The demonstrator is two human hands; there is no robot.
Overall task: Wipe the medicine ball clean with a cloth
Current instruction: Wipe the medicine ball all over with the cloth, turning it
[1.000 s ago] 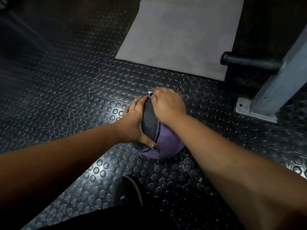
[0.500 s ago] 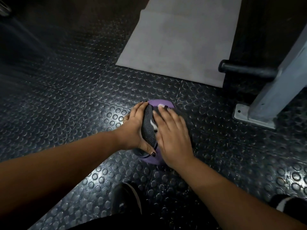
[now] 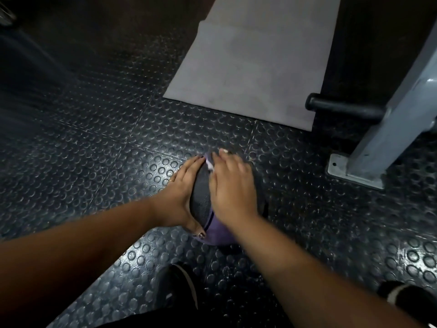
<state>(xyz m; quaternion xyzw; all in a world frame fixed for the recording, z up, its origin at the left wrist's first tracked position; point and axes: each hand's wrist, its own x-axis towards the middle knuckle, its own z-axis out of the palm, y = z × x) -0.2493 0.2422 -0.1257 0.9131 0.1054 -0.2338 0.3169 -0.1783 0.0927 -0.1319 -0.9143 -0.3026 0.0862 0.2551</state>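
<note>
On the studded floor (image 3: 118, 150), the left hand (image 3: 181, 197) lies straight-fingered against the left side of the purple-and-black medicine ball (image 3: 201, 200), grip open. The right hand (image 3: 233, 190), blurred, presses flat on top, grip likewise open, a pale cloth (image 3: 210, 165) showing beside its fingers.

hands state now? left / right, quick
Left hand: open, laid against the left side of the medicine ball, bracing it.
Right hand: open, pressing a pale cloth onto the ball's top; blurred.
</note>
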